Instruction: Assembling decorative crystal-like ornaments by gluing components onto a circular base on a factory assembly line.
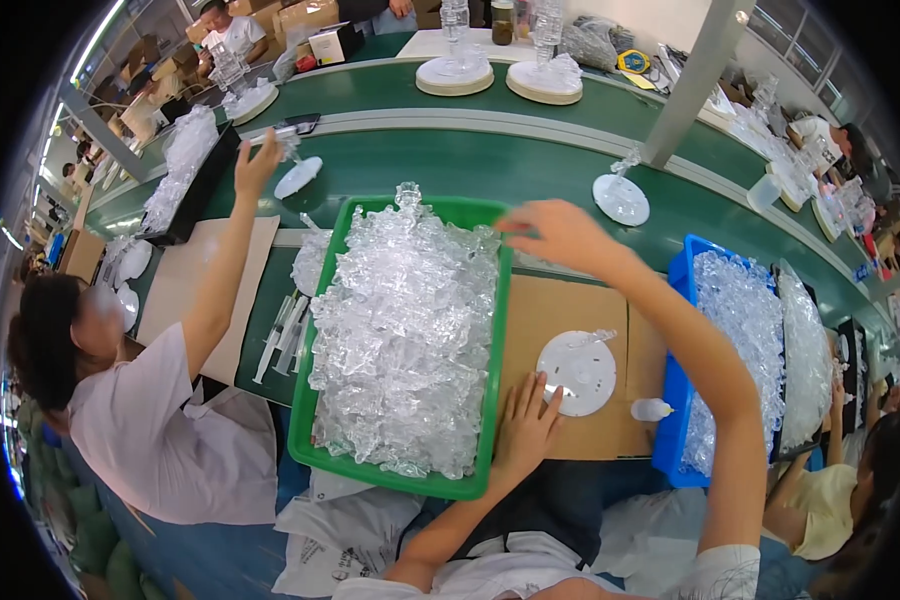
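Observation:
My left hand (530,425) lies flat with its fingers apart on the brown cardboard (595,300), fingertips at the lower left edge of a round white disc (575,385). One clear plastic piece (592,338) rests on the disc's far edge. My right hand (560,235) is over the far right corner of a green bin (395,475), slightly blurred, its fingers apart and bent toward the bin. Nothing shows in them. Clear plastic parts (400,340) fill the bin in a heap above its rim.
Right of the cardboard stands a blue bin (678,400) of clear parts, beside a small white bottle (652,409). Another white disc (620,200) with a part on it sits on the green conveyor belt (470,150). At left a co-worker (160,410) reaches over the belt.

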Demonstrator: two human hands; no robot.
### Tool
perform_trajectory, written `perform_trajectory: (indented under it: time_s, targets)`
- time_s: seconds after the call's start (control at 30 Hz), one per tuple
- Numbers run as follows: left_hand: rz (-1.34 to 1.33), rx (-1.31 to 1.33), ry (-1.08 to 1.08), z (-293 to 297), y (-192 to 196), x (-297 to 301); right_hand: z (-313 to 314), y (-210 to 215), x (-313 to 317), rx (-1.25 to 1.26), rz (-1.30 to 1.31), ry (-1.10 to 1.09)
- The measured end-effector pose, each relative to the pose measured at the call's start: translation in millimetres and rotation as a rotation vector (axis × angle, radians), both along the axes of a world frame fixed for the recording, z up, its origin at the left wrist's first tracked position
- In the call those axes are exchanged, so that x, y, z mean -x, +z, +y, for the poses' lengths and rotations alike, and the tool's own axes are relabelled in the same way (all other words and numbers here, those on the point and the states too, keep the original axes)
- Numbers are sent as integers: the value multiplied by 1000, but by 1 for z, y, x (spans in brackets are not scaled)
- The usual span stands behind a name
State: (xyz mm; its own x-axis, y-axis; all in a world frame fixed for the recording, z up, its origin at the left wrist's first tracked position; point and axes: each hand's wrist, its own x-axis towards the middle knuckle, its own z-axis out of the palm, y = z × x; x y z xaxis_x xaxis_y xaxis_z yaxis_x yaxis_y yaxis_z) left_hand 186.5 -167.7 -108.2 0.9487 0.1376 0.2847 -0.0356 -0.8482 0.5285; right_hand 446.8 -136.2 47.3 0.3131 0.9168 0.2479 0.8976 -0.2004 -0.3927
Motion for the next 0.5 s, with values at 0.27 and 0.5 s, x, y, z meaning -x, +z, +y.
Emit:
perform_trajectory:
  time_s: [0.27,0.5]
  targets:
    - [-81,13,-13,-8,-3,-2,115,-30,7,258,-74,-126]
    - [-80,33,24,-27,1,10,-4,29,28,-173,581,-38]
